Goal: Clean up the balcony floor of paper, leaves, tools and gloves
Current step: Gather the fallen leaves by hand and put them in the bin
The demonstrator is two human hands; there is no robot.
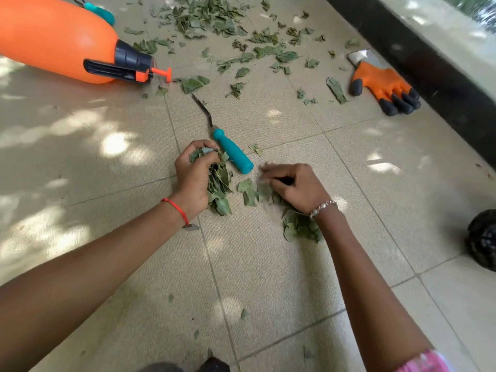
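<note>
2 hands: left hand clutches a leaf bunch, blurred right hand touches loose leaves, openness unclear

The teal-handled hooked metal weeder lay mid-floor on the beige tiles. From it, the orange plastic sprayer tank lay at ten o'clock, the orange black-tipped rubber glove at two, loose green leaves at twelve and six.

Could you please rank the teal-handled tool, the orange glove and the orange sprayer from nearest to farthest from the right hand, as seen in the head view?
Starting from the right hand:
1. The teal-handled tool, close by, just up and to the hand's left.
2. The orange glove, farther off, up and to the right.
3. The orange sprayer, farthest, lying at the far left.
</note>
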